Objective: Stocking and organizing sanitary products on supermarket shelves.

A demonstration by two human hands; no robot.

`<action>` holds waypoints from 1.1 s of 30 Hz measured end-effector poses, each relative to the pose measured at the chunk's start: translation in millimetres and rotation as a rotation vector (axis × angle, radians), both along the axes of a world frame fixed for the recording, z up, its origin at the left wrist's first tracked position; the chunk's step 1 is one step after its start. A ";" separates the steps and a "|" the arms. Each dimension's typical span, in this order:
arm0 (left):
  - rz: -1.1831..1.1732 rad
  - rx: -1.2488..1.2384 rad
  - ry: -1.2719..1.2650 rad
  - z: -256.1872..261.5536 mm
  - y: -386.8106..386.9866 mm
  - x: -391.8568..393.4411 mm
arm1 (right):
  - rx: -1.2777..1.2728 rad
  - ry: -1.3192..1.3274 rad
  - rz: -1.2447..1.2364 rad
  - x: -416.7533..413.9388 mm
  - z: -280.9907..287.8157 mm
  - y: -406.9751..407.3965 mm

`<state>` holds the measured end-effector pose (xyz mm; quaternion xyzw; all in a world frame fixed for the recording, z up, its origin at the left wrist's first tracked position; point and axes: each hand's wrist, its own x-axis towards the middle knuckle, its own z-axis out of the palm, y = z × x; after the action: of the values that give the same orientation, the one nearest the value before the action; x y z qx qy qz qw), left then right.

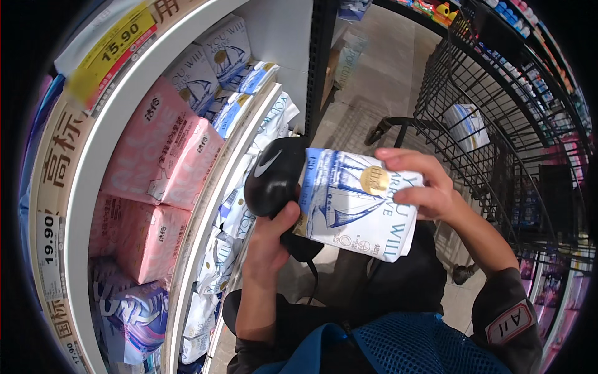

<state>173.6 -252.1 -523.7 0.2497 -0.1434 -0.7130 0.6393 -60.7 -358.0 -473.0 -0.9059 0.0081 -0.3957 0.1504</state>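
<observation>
My left hand grips a black handheld barcode scanner with a cable hanging below it. The scanner's head is turned towards the blue end of a white soft pack printed with a blue sailing ship and a gold round seal. Thumb and fingers of my right hand clasp that pack at its opposite end and hold it above the floor, in front of my body. The pack looks like sanitary pads or tissues, but I cannot tell which. It hides part of my legs.
At left, a white-edged shelf bears pink packs, similar ship-printed packs and a purple pack. A black wire shopping cart at right contains another ship-printed pack. Stocked shelves line the far right.
</observation>
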 end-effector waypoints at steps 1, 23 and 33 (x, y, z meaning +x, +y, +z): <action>-0.007 -0.022 0.000 1.0 0.0 -1.4 | 0.045 -0.045 -0.024 3.3 -2.7 -0.5; 0.332 0.006 -0.475 26.7 12.6 9.8 | 0.297 0.094 -0.391 80.3 34.3 -69.3; 0.050 0.010 -0.629 20.9 22.4 6.4 | -0.429 0.478 -0.449 183.9 55.3 -170.9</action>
<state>180.0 -229.7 -502.7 0.4647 -0.3245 -0.5854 0.5798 123.2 -528.9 -417.7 -0.9591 0.1582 -0.1893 -0.1390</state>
